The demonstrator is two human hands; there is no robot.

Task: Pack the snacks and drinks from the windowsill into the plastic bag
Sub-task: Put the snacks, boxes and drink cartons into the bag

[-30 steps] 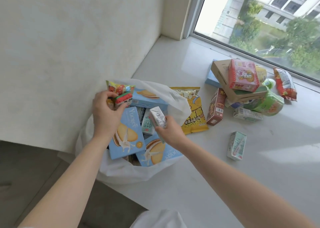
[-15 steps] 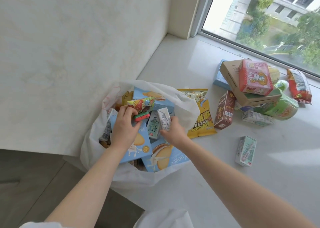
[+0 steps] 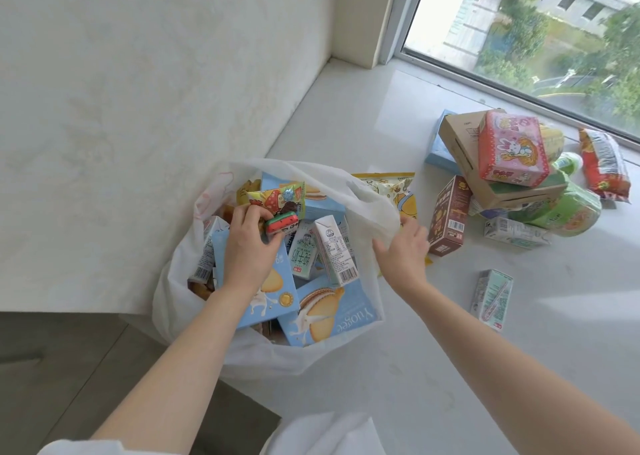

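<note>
L hand (image 3: pixel 246 246) is down in the plastic bag (image 3: pixel 180 281), fingers curled round a small watermelon-print candy pack (image 3: pixel 282 223), with the colourful gummy packet (image 3: pixel 277 200) pressed just behind it. R hand (image 3: pixel 403 252) sits at the bag's right rim w/ fingers loosely spread, touching the rim film; can't tell if it's actually pinching it, looks like nothing gripped.

Bag is already crowded: blue biscuit boxes (image 3: pixel 322 312), white milk carton (image 3: pixel 334 252) standing upright, green one beside it. It sits at the windowsill (image 3: pixel 415 368) edge, near the drop to the floor.

Left to pack: yellow chip bag (image 3: pixel 398 191) half under the bag rim, brown box (image 3: pixel 448 217) upright, pile of cardboard box (image 3: pixel 464 156) + pink rabbit box (image 3: pixel 510 149) on top, green bottle (image 3: pixel 557 212), red packet (image 3: pixel 604 163), carton (image 3: pixel 516 233) lying flat, loose mint carton (image 3: pixel 491 298) nearer me.

Risks imo:
- bag slumps off the edge as weight goes in; nothing braces it but my hands
- upright carton tips when I shove more stuff in
- thin film could tear on box corners
- pulling from under the pile topples the pink box
- rim flops shut if R hand lets go
</note>
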